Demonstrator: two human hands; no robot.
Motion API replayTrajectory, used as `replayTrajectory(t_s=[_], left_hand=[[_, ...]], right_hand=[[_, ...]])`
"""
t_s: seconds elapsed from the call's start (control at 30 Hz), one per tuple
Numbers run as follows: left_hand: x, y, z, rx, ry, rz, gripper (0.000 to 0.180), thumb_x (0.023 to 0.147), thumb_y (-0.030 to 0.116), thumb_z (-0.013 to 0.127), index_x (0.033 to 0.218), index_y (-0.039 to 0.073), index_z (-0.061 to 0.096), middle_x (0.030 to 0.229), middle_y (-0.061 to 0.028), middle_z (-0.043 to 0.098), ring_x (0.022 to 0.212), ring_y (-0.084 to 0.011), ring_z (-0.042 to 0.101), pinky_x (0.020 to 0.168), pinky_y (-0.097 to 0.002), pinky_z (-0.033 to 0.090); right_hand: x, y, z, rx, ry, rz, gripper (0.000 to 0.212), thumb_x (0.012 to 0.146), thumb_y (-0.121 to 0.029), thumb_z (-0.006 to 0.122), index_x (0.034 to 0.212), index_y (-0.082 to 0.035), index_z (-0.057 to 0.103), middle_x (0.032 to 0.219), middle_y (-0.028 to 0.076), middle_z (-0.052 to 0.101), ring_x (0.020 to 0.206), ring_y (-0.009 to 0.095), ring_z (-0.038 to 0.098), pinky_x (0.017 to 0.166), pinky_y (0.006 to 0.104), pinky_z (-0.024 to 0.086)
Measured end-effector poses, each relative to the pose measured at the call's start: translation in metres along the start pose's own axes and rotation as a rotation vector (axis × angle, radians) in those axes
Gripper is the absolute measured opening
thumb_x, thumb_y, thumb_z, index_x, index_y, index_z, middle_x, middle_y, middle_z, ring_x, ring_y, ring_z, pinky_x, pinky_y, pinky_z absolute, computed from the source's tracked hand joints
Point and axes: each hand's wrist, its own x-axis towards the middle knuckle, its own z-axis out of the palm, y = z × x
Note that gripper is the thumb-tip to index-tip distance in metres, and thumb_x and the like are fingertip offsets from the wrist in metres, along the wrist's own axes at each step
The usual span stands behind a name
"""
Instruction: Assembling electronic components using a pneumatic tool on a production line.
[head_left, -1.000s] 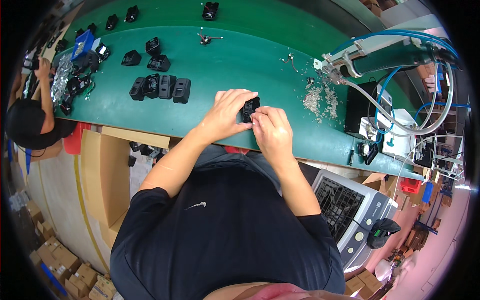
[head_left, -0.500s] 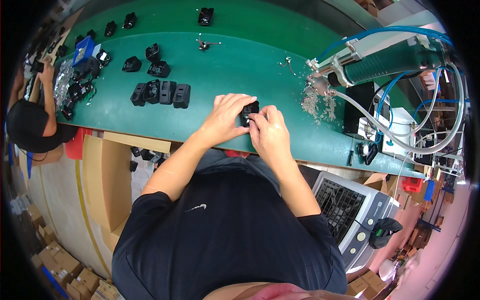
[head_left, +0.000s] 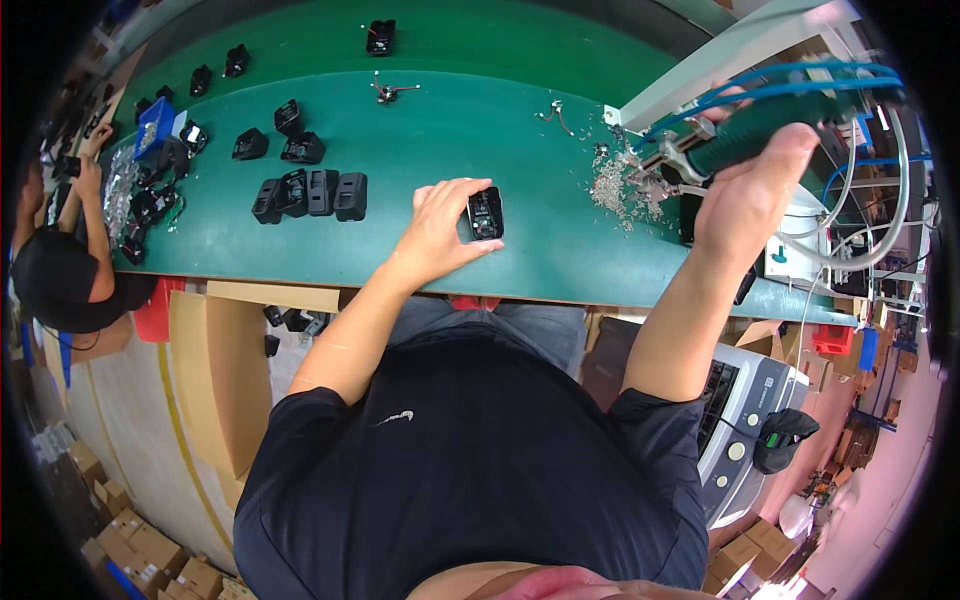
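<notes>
My left hand holds a small black plastic housing on the green bench mat, thumb along its near end and fingers at the far end. The housing lies with its hollow side up, and small parts show inside. My right hand is wrapped round the green-bodied power screwdriver at the right, fingers partly hidden behind it. Its metal front end points left and down toward a scatter of small silvery screws on the mat.
Several black housings stand left of my left hand, with more behind. Small wired parts lie farther back. Blue hoses and a clear tube loop at the right. A co-worker handles a black part at far left.
My right hand has left the housing and moved right and up onto the screwdriver, which is now tilted. My left hand still holds the housing, whose inside now shows.
</notes>
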Motion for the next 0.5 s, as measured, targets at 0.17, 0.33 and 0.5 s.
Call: replayTrajectory(t_s=[0.17,0.33,0.5], left_hand=[[0.002,0.000,0.001,0.001,0.008,0.025,0.087,0.067,0.035,0.094,0.140,0.009,0.056,0.131,-0.0125,0.064,0.125,-0.0302,0.058,0.106,-0.0431,0.037],[0.001,-0.002,0.000,0.036,0.016,0.057,0.086,0.067,0.040,0.093,0.139,0.009,0.057,0.128,-0.0110,0.065,0.120,-0.0290,0.058,0.100,-0.0417,0.037],[0.003,0.002,-0.002,-0.004,-0.015,0.006,0.085,0.064,0.033,0.095,0.139,0.011,0.059,0.126,-0.0095,0.066,0.120,-0.0280,0.060,0.100,-0.0407,0.037]], right_hand=[[-0.014,0.000,0.021,0.102,-0.017,0.067,0.092,0.100,-0.079,0.027,0.139,0.002,0.048,0.091,0.013,0.064,0.078,0.021,0.061,0.072,0.0335,0.054],[-0.060,-0.001,0.054,0.361,-0.115,0.198,0.116,0.088,-0.093,0.021,0.135,0.008,0.049,0.073,0.011,0.060,0.063,0.021,0.058,0.061,0.0329,0.053],[-0.090,0.021,0.056,0.521,-0.157,0.263,0.116,0.085,-0.095,0.023,0.133,0.007,0.051,0.077,0.011,0.060,0.064,0.021,0.059,0.061,0.0318,0.052]])
